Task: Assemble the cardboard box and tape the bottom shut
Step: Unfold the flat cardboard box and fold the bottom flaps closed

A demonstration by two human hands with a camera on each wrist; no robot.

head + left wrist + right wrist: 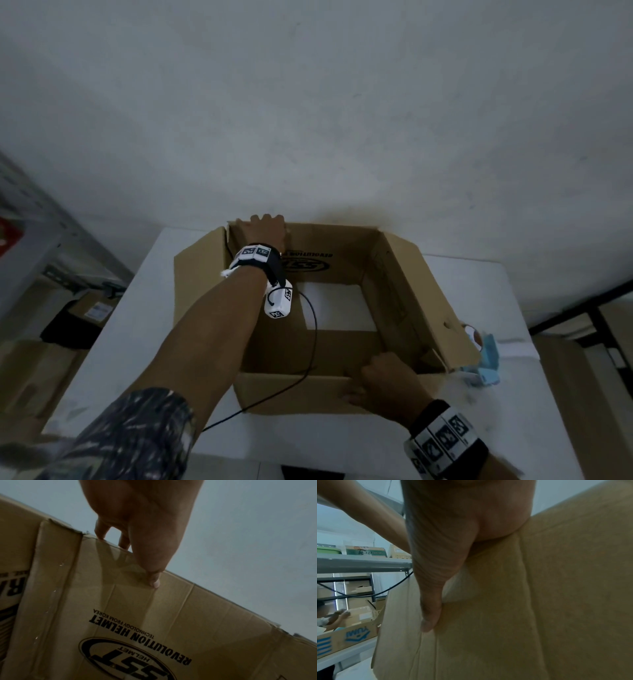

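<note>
A brown cardboard box [205,298] stands opened into a square tube on the white table [144,342], with bare tabletop showing through its open bottom. My left hand [265,228] grips the top edge of the far wall near the far-left corner, thumb inside on the printed panel [137,635] and fingers [101,531] over the back. My right hand [380,380] grips the top edge of the near wall [488,628], thumb outside and fingers inside. A light blue tape dispenser [484,359] lies on the table right of the box, partly hidden by its right flap.
A black cable [313,342] runs from my left wrist across the box interior and over the near wall. Grey metal shelving [359,563] with cartons stands to the left. Stacked cardboard boxes [30,370] sit on the floor left of the table. A wall rises close behind.
</note>
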